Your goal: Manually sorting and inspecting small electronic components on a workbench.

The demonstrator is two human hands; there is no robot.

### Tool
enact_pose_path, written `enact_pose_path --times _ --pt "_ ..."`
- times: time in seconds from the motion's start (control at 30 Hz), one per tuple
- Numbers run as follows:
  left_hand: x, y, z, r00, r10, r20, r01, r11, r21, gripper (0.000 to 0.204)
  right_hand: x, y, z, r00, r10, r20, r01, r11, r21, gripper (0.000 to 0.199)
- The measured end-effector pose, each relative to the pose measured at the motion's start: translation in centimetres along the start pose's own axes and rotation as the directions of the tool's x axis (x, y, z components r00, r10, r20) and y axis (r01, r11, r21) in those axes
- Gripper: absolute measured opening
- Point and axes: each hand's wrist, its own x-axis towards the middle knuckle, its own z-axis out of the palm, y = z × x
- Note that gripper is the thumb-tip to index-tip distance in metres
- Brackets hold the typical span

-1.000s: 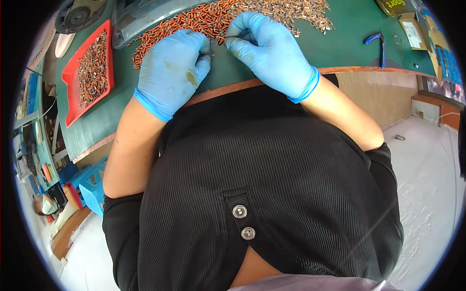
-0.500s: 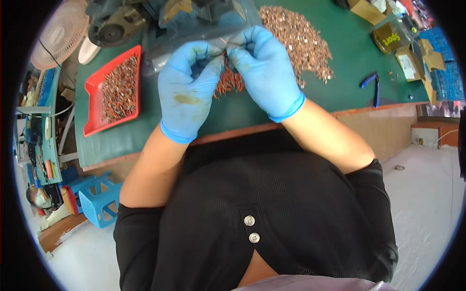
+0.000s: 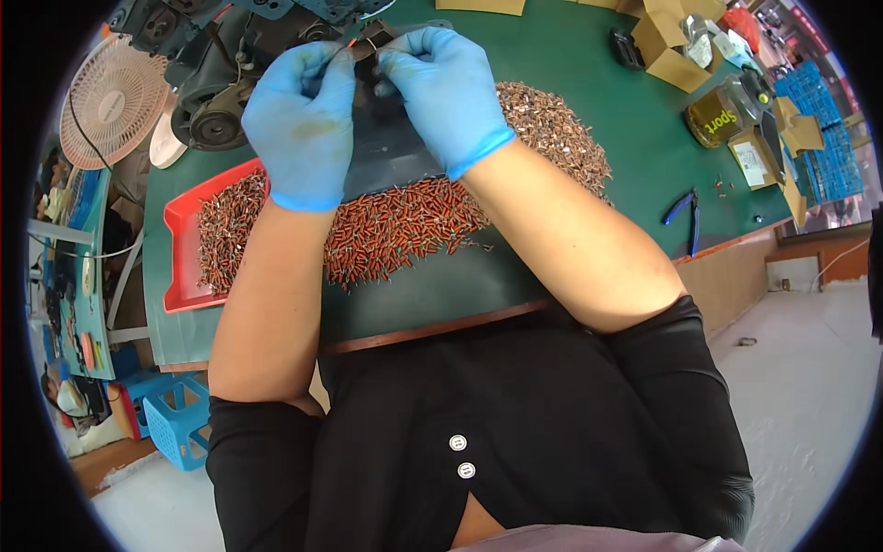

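Both hands wear blue gloves and reach to the far side of the table, close to a small dark block (image 3: 370,44) with a light metallic strip on it. My left hand (image 3: 303,129) is pinched at the block's left side, with a tiny orange-red piece (image 3: 352,42) showing at its fingertips. On the block's right side, my right hand (image 3: 451,92) has thumb and fingers drawn together; what they grip is hidden. Beneath the hands lies a dark sheet (image 3: 395,143). A heap of small orange-red cylindrical parts with metal ends (image 3: 395,230) spreads in front of it.
A red tray (image 3: 184,267) of similar parts stands left. Behind it are dark machinery (image 3: 216,120) and a fan (image 3: 115,106). A heap of coppery pieces (image 3: 556,124) lies right of my right hand. Farther right are blue-handled pliers (image 3: 694,225), a jar (image 3: 717,115) and cardboard boxes (image 3: 676,46).
Both hands have moved up and left, from above the orange-red heap to the dark block. More of that heap now shows. The view has also shifted.
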Motion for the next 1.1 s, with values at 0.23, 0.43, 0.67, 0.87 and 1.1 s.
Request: enact_pose_path --times 0.23,0.43,0.67,0.87,1.1 --pt "1.6 -2.6 1.6 0.966 0.246 -0.077 -0.224 0.949 0.22 0.012 2.8 1.8 1.3 0.976 -0.14 -0.166 0.106 0.974 -0.201 0.013" --pt "1.3 -3.0 2.4 0.949 0.275 -0.155 -0.254 0.956 0.144 0.009 2.5 1.0 1.5 0.95 -0.2 -0.24 0.132 0.953 -0.273 0.019" --pt "0.6 -3.2 2.4 0.954 0.25 -0.166 -0.235 0.967 0.101 0.009 2.0 1.2 1.3 0.952 -0.214 -0.22 0.144 0.944 -0.296 0.018" --pt "0.8 -3.2 2.6 0.935 0.324 -0.146 -0.294 0.936 0.195 0.009 2.2 1.3 1.4 0.942 -0.233 -0.242 0.149 0.935 -0.322 0.018" --pt "1.2 -3.4 2.5 0.903 0.414 -0.117 -0.361 0.876 0.319 0.009 2.3 1.2 1.5 0.943 -0.23 -0.242 0.153 0.942 -0.3 0.017"
